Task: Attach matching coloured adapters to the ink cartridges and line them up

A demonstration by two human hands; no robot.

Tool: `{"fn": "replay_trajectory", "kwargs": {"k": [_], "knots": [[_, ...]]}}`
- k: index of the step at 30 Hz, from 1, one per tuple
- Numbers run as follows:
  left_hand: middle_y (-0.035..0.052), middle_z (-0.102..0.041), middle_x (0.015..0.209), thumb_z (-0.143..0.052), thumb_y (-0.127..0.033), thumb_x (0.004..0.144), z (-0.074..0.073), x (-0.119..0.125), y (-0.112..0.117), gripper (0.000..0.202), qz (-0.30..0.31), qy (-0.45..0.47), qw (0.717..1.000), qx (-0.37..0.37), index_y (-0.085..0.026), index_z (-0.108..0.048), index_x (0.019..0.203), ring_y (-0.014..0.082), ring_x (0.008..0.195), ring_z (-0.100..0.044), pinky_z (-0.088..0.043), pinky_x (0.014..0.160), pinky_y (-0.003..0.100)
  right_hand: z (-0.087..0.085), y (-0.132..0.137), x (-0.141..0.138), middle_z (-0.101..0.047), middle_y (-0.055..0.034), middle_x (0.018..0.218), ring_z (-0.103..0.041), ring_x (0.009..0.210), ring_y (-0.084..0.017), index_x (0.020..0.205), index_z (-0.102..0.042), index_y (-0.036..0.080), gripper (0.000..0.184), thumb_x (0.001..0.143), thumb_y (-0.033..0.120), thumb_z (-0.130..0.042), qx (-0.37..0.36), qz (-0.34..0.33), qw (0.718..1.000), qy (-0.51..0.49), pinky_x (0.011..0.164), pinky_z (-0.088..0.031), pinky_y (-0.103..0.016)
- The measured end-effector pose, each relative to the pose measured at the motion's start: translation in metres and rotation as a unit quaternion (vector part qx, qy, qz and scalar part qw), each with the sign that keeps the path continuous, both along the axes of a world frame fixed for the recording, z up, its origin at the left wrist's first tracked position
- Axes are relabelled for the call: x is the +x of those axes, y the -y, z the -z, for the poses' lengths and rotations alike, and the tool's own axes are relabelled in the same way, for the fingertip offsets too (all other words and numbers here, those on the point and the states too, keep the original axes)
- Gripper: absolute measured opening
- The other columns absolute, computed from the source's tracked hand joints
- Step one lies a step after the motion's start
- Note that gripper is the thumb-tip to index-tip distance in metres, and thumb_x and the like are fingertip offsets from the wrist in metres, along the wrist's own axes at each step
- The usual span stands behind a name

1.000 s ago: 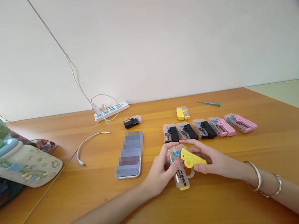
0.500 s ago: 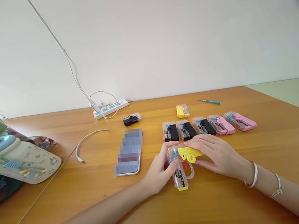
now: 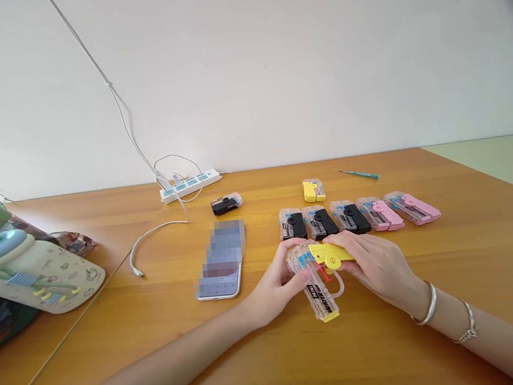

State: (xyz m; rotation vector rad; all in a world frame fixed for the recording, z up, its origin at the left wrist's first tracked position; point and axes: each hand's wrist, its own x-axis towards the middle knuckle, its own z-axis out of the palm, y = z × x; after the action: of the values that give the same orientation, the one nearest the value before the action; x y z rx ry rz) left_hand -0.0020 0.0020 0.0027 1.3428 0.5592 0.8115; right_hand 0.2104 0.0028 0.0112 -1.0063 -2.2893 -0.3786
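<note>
Water gun (image 3: 320,298): its near end has swung to the right, so the clear body now slants.
Yellow handle (image 3: 333,260): slanted nearer at its right end a second ago, now almost level left to right.
Red trigger (image 3: 324,273): more exposed.
Right hand (image 3: 375,266): shifted over the handle's right end.

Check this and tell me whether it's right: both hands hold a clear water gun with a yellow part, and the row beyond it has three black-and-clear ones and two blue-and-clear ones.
Not quite: the last two in the row are pink-and-clear water guns, not blue-and-clear, as the head view shows. The rest stands.
</note>
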Motion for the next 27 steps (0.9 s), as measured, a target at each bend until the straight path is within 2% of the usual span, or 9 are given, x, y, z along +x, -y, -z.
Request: {"fn": "replay_trajectory", "kwargs": {"k": [7, 9, 12, 16, 18, 20, 23, 25, 27], "knots": [[0.0067, -0.062, 0.108, -0.06, -0.045, 0.081, -0.008, 0.0, 0.001, 0.05, 0.049, 0.0, 0.996, -0.071, -0.024, -0.044, 0.123, 0.0234, 0.104, -0.058, -0.041, 0.092, 0.039, 0.009, 0.001, 0.002, -0.068, -0.0061, 0.089, -0.063, 0.064, -0.016, 0.108, -0.048, 0.021, 0.035, 0.096, 0.042, -0.023, -0.044, 0.019, 0.997, -0.063, 0.055, -0.045, -0.026], [0.0067, -0.062, 0.109, -0.06, -0.045, 0.081, -0.009, -0.002, 0.001, 0.05, 0.053, -0.007, 0.995, -0.078, -0.024, -0.045, 0.124, 0.0243, 0.108, -0.056, -0.04, 0.093, 0.04, 0.013, -0.001, 0.004, -0.067, -0.007, 0.092, -0.064, 0.072, -0.018, 0.11, -0.048, 0.021, 0.034, 0.096, 0.042, -0.024, -0.056, 0.003, 0.996, -0.076, 0.06, -0.047, -0.027], [0.0055, -0.061, 0.111, -0.061, -0.044, 0.08, -0.01, -0.005, -0.001, 0.053, 0.053, -0.002, 0.996, -0.078, -0.025, -0.042, 0.125, 0.0228, 0.108, -0.055, -0.039, 0.093, 0.038, 0.016, -0.007, 0.013, -0.066, -0.0088, 0.098, -0.064, 0.087, -0.021, 0.114, -0.047, 0.022, 0.035, 0.095, 0.041, -0.025, -0.068, -0.031, 0.992, -0.101, 0.071, -0.05, -0.031], [0.0035, -0.061, 0.103, -0.059, -0.04, 0.08, -0.011, -0.009, -0.001, 0.041, 0.077, -0.036, 0.995, -0.048, -0.023, -0.047, 0.116, 0.0198, 0.097, -0.058, -0.043, 0.085, 0.033, 0.013, -0.017, 0.027, -0.064, -0.0097, 0.099, -0.063, 0.088, -0.023, 0.113, -0.047, 0.022, 0.034, 0.095, 0.042, -0.027, -0.074, -0.008, 0.99, -0.123, 0.071, -0.05, -0.035], [0.0049, -0.062, 0.099, -0.052, -0.04, 0.085, -0.012, -0.009, 0.001, 0.033, 0.103, -0.087, 0.991, -0.001, -0.021, -0.05, 0.111, 0.0187, 0.09, -0.059, -0.044, 0.078, 0.03, 0.01, -0.019, 0.03, -0.064, -0.0097, 0.097, -0.062, 0.086, -0.023, 0.112, -0.048, 0.022, 0.032, 0.094, 0.042, -0.03, -0.077, -0.002, 0.99, -0.121, 0.07, -0.05, -0.035], [0.0049, -0.064, 0.093, -0.052, -0.038, 0.085, -0.011, -0.007, 0.004, 0.028, 0.099, -0.178, 0.973, 0.107, -0.02, -0.055, 0.106, 0.0185, 0.084, -0.059, -0.044, 0.077, 0.03, 0.008, -0.018, 0.029, -0.063, -0.0096, 0.096, -0.061, 0.085, -0.023, 0.112, -0.048, 0.021, 0.032, 0.094, 0.042, -0.033, -0.083, -0.016, 0.991, -0.106, 0.069, -0.049, -0.035], [0.0025, -0.066, 0.086, -0.063, -0.035, 0.076, -0.008, -0.004, 0.007, 0.024, 0.054, -0.308, 0.906, 0.285, -0.022, -0.063, 0.097, 0.0204, 0.084, -0.055, -0.041, 0.082, 0.032, 0.006, -0.014, 0.023, -0.064, -0.0085, 0.092, -0.06, 0.084, -0.022, 0.111, -0.05, 0.021, 0.031, 0.093, 0.043, -0.037, -0.082, -0.046, 0.993, -0.069, 0.071, -0.048, -0.036], [0.0025, -0.066, 0.092, -0.066, -0.035, 0.074, -0.006, -0.003, 0.007, 0.023, 0.041, -0.334, 0.877, 0.343, -0.024, -0.065, 0.094, 0.0222, 0.091, -0.053, -0.039, 0.087, 0.034, 0.004, -0.01, 0.019, -0.064, -0.0074, 0.089, -0.059, 0.084, -0.022, 0.11, -0.051, 0.021, 0.03, 0.092, 0.042, -0.041, -0.067, -0.063, 0.995, -0.047, 0.071, -0.048, -0.035], [0.0026, -0.064, 0.101, -0.064, -0.033, 0.076, -0.005, -0.002, 0.006, 0.022, 0.036, -0.332, 0.868, 0.367, -0.026, -0.065, 0.096, 0.0235, 0.099, -0.05, -0.036, 0.092, 0.035, 0.003, -0.008, 0.015, -0.064, -0.0066, 0.087, -0.058, 0.085, -0.022, 0.11, -0.052, 0.021, 0.029, 0.091, 0.041, -0.043, -0.049, -0.08, 0.995, -0.03, 0.072, -0.048, -0.035]]}}
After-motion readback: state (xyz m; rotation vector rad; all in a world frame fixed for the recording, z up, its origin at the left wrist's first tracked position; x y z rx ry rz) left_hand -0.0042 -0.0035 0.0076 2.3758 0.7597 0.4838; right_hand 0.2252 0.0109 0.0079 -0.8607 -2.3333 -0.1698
